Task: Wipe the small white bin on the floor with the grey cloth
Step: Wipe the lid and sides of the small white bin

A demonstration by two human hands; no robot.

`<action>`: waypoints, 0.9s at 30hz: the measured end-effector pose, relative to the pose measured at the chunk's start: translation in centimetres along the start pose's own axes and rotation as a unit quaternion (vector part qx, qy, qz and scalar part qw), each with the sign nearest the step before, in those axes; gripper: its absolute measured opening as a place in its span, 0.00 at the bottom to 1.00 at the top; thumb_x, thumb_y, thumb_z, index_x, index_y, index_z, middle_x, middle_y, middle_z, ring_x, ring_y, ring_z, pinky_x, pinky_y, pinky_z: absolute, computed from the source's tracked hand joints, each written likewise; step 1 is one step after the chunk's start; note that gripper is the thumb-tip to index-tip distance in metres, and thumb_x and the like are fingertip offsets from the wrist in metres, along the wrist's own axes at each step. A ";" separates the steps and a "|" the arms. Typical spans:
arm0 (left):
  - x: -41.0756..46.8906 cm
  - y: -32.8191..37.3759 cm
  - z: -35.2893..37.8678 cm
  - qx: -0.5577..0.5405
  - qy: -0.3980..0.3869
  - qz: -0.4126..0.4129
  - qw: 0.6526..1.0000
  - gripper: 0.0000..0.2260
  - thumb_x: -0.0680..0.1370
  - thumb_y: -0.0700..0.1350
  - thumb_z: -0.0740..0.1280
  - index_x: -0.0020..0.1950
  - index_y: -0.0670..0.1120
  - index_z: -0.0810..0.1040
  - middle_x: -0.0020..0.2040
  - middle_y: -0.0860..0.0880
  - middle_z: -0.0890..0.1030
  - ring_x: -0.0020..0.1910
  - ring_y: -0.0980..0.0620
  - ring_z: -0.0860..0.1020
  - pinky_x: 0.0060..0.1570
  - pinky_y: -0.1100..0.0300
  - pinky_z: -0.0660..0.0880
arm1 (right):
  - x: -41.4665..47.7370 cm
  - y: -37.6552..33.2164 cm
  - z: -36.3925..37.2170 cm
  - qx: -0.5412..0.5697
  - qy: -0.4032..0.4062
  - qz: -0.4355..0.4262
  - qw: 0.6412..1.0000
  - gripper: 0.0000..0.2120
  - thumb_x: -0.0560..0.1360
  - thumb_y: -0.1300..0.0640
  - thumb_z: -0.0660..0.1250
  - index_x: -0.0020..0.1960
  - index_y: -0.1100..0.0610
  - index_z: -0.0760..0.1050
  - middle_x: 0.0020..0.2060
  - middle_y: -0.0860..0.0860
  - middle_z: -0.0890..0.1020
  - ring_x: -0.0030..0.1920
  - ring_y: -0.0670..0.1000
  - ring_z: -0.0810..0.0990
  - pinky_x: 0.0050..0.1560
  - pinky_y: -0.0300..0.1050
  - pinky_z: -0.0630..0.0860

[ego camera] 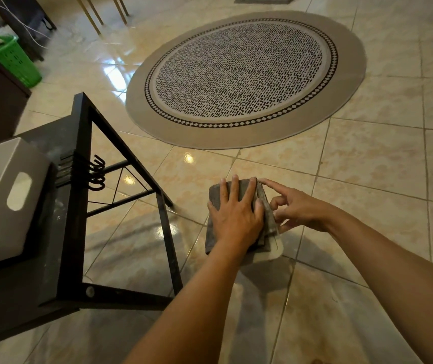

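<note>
bin: the small white bin is down on the tile floor, almost totally buried under the cloth, only a pale rounded corner peeks out on the side nearest me
cloth: grey cloth draped over the top of the bin, folded edges hanging down its right side
left hand: my left hand is flat on the cloth on top of the bin, fingers spread, palm down, pressing rather than gripping
right hand: my right hand is just right of the bin, index finger stretched out touching the cloth's top corner, the other fingers curled in against the cloth's edge; can't tell whether they're pinching it
bench: black bench well left of the bin, with a bigger white box with a handle cutout sitting on it, hooks on its frame
rug: round patterned rug on the floor beyond the bin
basket: green basket way off, far left past the bench
</note>
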State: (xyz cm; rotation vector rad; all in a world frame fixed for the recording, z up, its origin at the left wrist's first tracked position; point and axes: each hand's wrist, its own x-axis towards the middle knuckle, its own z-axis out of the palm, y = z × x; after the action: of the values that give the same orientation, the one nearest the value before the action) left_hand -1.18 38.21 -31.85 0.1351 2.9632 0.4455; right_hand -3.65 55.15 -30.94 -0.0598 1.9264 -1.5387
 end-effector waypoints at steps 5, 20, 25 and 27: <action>-3.3 0.2 1.6 0.026 0.000 0.014 1.000 0.26 0.82 0.60 0.47 0.78 0.62 0.40 0.79 0.52 0.36 0.76 0.47 0.31 0.70 0.34 0.38 | -0.2 0.5 0.0 0.003 -0.008 0.000 1.000 0.42 0.74 0.74 0.63 0.77 0.39 0.58 0.45 0.61 0.78 0.44 0.57 0.83 0.44 0.53 0.84; -2.5 0.0 1.6 0.008 0.020 -0.003 1.000 0.26 0.82 0.60 0.46 0.79 0.61 0.42 0.80 0.51 0.38 0.77 0.47 0.33 0.72 0.35 0.40 | 0.2 0.7 0.3 0.006 0.002 -0.006 1.000 0.42 0.75 0.74 0.63 0.78 0.41 0.56 0.44 0.59 0.79 0.44 0.56 0.83 0.44 0.52 0.84; 1.2 -0.1 -0.1 -0.009 0.001 -0.015 1.000 0.26 0.82 0.59 0.47 0.79 0.60 0.44 0.81 0.50 0.41 0.78 0.46 0.35 0.73 0.33 0.43 | 0.1 0.5 0.1 0.011 0.008 -0.002 1.000 0.43 0.74 0.74 0.64 0.79 0.43 0.55 0.41 0.56 0.78 0.41 0.54 0.84 0.41 0.49 0.83; -0.1 0.0 0.2 0.001 0.002 -0.005 1.000 0.26 0.82 0.59 0.47 0.79 0.60 0.43 0.81 0.50 0.40 0.77 0.46 0.35 0.72 0.33 0.43 | 0.1 0.7 0.1 0.009 0.007 -0.005 1.000 0.42 0.74 0.74 0.64 0.78 0.42 0.56 0.42 0.57 0.78 0.42 0.55 0.84 0.42 0.50 0.84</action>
State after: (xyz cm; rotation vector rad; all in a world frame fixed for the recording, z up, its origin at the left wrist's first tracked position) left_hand -1.08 38.28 -32.04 0.1199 2.9672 0.4432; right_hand -3.43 55.19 -31.64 -0.0516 1.9251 -1.5660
